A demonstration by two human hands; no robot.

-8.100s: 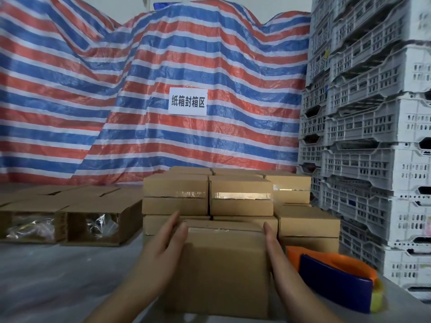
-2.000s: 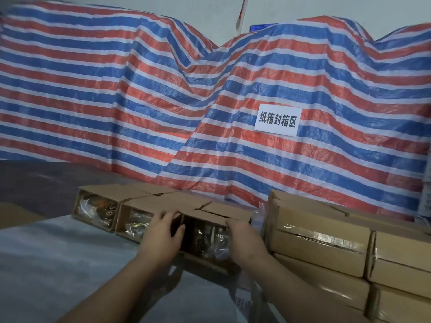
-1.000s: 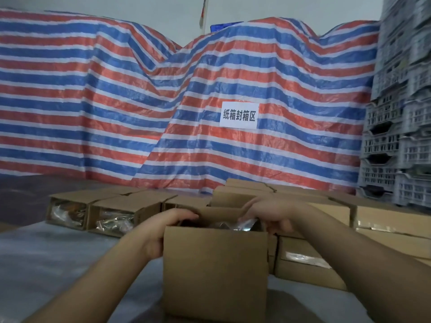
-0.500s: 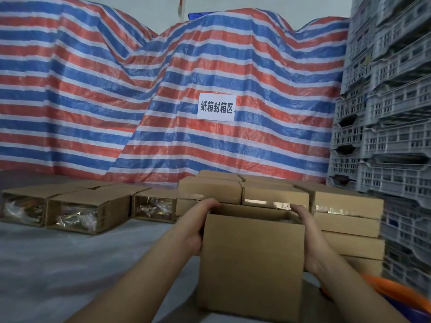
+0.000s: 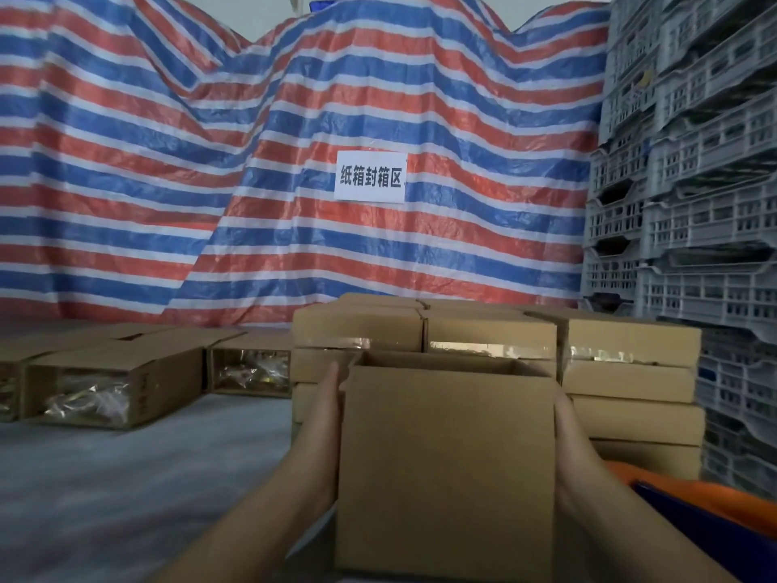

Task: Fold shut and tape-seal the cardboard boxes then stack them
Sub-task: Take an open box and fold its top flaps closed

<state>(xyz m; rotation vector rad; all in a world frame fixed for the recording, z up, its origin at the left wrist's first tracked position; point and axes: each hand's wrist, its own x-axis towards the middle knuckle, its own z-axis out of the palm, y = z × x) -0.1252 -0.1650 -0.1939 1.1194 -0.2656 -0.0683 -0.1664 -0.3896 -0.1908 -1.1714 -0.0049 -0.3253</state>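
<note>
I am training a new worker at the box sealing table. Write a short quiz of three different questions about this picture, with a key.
1. True or false: the top of the box between the hands is already folded shut and taped.
2. Multiple choice: how do the left hand and right hand meet the box?
A. Both grip its top rim
B. Each lies flat against one side
C. Neither touches it
3. Fill in: the unsealed boxes lying on the table are to the ____ of the sealed stack.

Key:
1. False; its top is open.
2. B
3. left
</note>
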